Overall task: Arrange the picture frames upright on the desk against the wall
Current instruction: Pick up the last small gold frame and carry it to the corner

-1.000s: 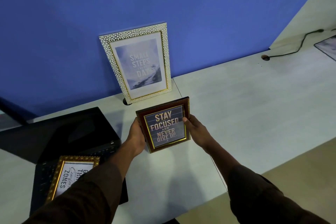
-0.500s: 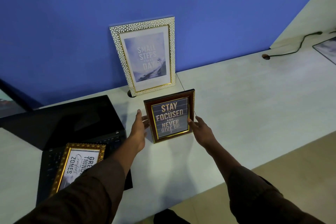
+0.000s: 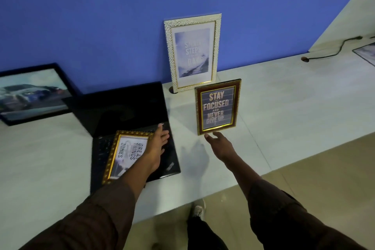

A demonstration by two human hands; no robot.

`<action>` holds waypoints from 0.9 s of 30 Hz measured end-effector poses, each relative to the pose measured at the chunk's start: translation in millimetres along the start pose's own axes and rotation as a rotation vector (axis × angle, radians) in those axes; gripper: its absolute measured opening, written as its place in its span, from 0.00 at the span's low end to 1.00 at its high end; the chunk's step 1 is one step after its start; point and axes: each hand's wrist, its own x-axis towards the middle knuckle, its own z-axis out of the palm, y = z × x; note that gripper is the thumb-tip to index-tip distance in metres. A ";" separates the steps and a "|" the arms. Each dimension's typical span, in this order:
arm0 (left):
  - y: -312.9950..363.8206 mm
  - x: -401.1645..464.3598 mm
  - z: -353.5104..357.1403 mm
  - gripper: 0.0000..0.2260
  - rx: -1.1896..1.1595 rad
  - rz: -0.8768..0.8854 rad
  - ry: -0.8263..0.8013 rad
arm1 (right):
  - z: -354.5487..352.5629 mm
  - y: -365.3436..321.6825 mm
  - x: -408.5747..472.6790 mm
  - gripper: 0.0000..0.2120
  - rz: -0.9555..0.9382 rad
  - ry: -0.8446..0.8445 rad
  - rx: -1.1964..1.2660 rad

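A dark red frame [image 3: 217, 106] reading "Stay focused and never give up" stands upright on the white desk [image 3: 284, 107], in front of a taller white pebbled frame [image 3: 192, 51] that leans on the blue wall. My right hand [image 3: 220, 144] hovers open just below the red frame's bottom edge, fingertips almost at it. My left hand [image 3: 158, 144] rests with fingers spread over the right edge of a gold frame [image 3: 123, 155] that lies flat on a black laptop [image 3: 125, 111]. A black frame with a car picture [image 3: 32, 93] leans against the wall at far left.
A cable [image 3: 332, 50] runs from a hole in the desk at the back right, beside another flat picture [image 3: 367, 53] at the right edge. The desk's front edge runs diagonally, with tan floor and my shoe [image 3: 198, 208] below it.
Both hands have let go of the red frame, which now stands alone. My left hand moved left and down onto the gold frame. The view swung left, revealing the car picture.
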 end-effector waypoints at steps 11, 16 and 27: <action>-42.9 -84.1 -156.8 0.22 0.049 0.058 0.178 | 131.6 -41.0 -73.0 0.27 -0.110 -0.193 -0.015; -41.5 -91.8 -185.0 0.18 0.042 0.063 0.209 | 160.3 -57.5 -71.9 0.29 -0.114 -0.224 -0.080; -50.3 -48.9 -191.7 0.15 0.174 -0.043 0.222 | 190.1 -40.1 -13.8 0.22 -0.103 -0.357 -0.117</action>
